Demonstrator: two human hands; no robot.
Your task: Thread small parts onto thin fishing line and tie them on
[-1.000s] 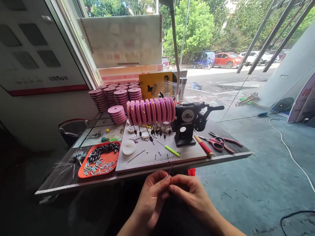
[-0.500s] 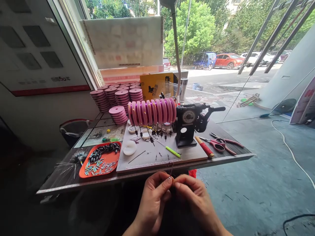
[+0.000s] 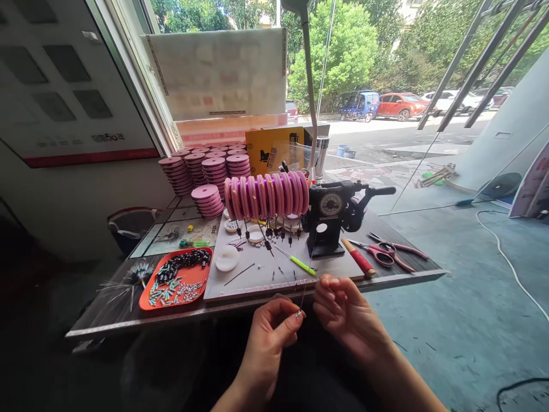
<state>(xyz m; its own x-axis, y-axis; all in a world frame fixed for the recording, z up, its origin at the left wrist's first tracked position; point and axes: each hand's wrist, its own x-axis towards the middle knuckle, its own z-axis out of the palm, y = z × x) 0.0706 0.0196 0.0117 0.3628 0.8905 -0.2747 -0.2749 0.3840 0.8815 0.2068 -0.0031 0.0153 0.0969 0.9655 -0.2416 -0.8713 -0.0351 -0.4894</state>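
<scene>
Low in front of the table edge, my left hand [image 3: 266,337] pinches a small shiny metal piece [image 3: 299,314] between thumb and forefinger. From it a thin line [image 3: 304,294] runs up toward the winder. My right hand [image 3: 346,309] is raised to the right of it, thumb and forefinger pressed together; anything between them is too fine to make out. Ahead stands a black hand-crank winder [image 3: 328,210] with a row of pink foam spools [image 3: 266,194] on its shaft. Small dark weighted rigs [image 3: 268,245] dangle below the spools.
A white board [image 3: 244,286] carries a green-handled needle tool [image 3: 302,265] and a round white dish [image 3: 226,259]. On the left, an orange tray [image 3: 146,300] holds beads and tubing. Scissors [image 3: 381,256], pliers [image 3: 412,250] and a red-wrapped stick [image 3: 362,263] lie right; stacked pink spools [image 3: 207,200] stand behind.
My right hand has parted from my left, moving up and to the right. My left hand stays nearly in place, still pinching the metal piece.
</scene>
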